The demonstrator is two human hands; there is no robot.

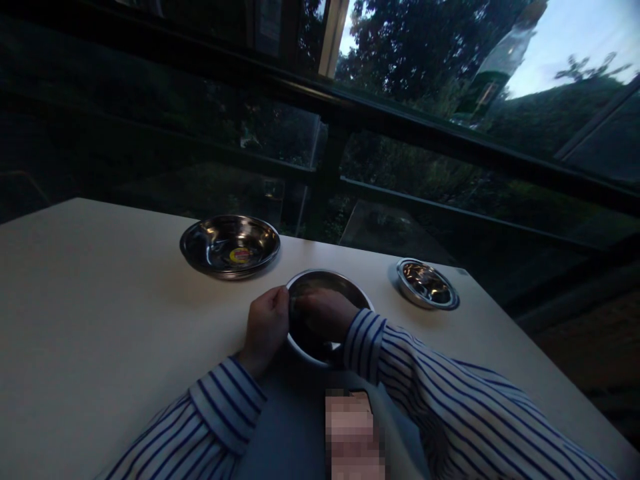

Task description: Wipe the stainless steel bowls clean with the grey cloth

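A steel bowl (345, 288) stands on the white table (100, 320) right in front of me. My left hand (266, 328) is curled against the bowl's left rim, gripping it. My right hand (323, 315) reaches down inside the bowl with its fingers bent; what it touches or holds there is hidden in the dim light. Both arms wear striped sleeves.
A wide steel plate (230, 245) with a yellow sticker sits behind to the left. A small steel bowl (427, 285) sits to the right near the table's far edge. Beyond the table are a dark railing (400, 127) and glass, with trees outside.
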